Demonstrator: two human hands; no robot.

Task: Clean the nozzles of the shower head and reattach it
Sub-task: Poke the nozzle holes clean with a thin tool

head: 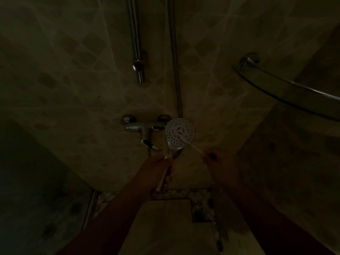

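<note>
In dim light the wall mixer tap [145,128] sits leftmost, then the left hand [159,169] with fingers wrapped round the handle of the shower head [180,133], faceplate toward the camera, and the right hand [219,162] pinching a thin pale stick [196,149] touching the faceplate's lower edge.

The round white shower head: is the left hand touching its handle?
Touching. The head view shows the left hand wrapped around the handle below the round white shower head.
</note>
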